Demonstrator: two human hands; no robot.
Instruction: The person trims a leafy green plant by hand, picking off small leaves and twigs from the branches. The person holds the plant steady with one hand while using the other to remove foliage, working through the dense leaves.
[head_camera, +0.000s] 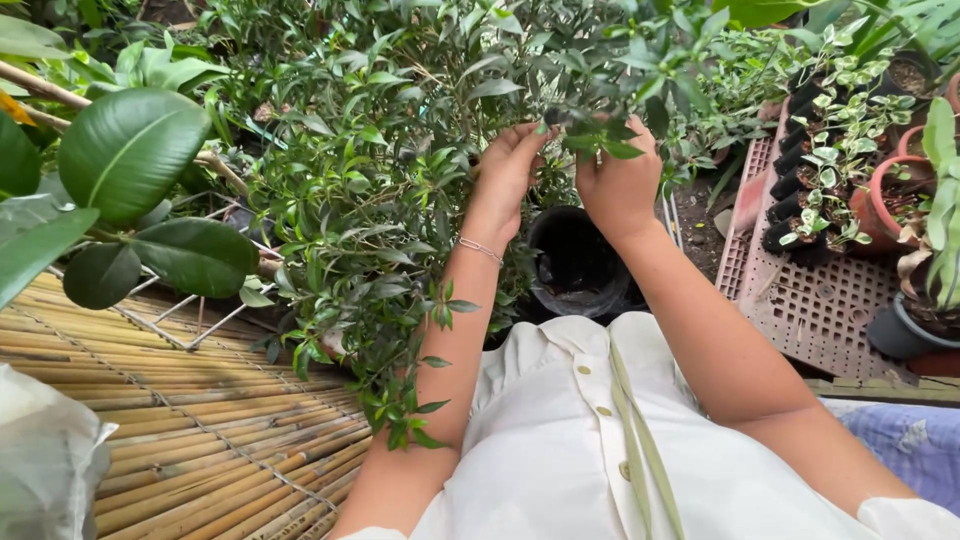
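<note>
My fingers on the left hand were curled in and pinched on a leafy twig of the small-leaved shrub, up where its branches spread just above the black pot. My right hand was closed on the same twig from the other side, its fingers tucked out of sight behind the leaves, so the two hands sat just beside each other, nearly touching, with the sprig between them. A thin silver bracelet lay on my left wrist.

The black pot stood directly below my hands, dark inside, with the shrub's foliage hanging over its left rim and trailing down past my left forearm. To the left of the pot a bamboo mat stretched out, and a wire grid showed at its upper edge. Broad glossy rubber plant leaves spread well to the left of the pot, above the mat. A pale plastic bag sat at the mat's far left corner.

To the right of the pot lay a pink plastic crate tray, with a row of small black nursery pots holding variegated plants along its upper edge. A terracotta pot stood beyond those, farther right. My white buttoned shirt filled the space below the pot.
</note>
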